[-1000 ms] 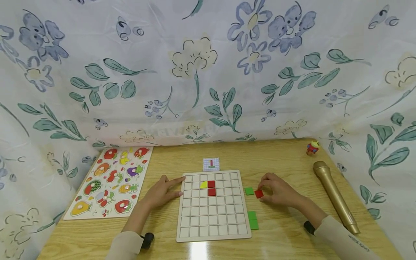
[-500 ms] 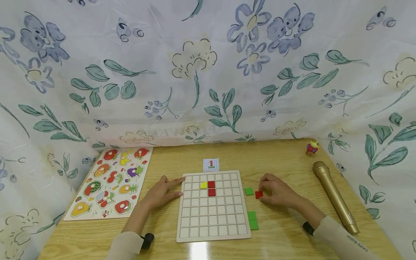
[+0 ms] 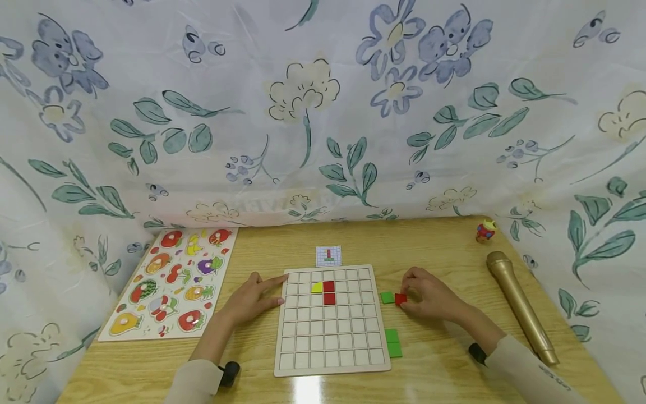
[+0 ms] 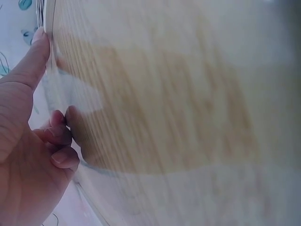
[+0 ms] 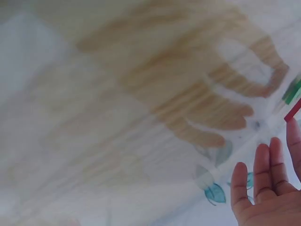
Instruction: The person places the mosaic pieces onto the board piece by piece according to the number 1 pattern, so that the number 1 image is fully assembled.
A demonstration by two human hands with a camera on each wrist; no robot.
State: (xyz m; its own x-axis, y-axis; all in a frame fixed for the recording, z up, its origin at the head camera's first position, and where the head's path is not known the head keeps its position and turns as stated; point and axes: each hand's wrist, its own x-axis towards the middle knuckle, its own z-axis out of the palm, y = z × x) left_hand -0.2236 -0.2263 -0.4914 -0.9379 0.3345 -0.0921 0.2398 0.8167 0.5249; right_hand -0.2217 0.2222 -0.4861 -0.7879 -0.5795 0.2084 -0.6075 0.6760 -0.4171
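My right hand [image 3: 429, 295] pinches a red square tile [image 3: 400, 299] between thumb and index finger, right of the board. The tile's near edge [image 5: 293, 111] shows at a fingertip in the right wrist view, the other fingers held out loosely. Just left of it lies a green tile [image 3: 387, 297]. My left hand [image 3: 252, 300] touches the left edge of the wooden grid board [image 3: 330, 372] with stretched fingertips. In the grid sit a yellow piece [image 3: 316, 288] and two red tiles [image 3: 329, 298], one above the other.
Two green tiles [image 3: 392, 343] lie against the board's lower right edge. A small pattern card [image 3: 328, 256] rests behind the board. A fruit puzzle board [image 3: 169, 286] is at left; a gold microphone [image 3: 522, 308] and a small figurine [image 3: 485, 230] are at right.
The red tile at my right hand has shifted and turned slightly, and now sits closer to the green tile. My left hand has kept its place on the board's edge.
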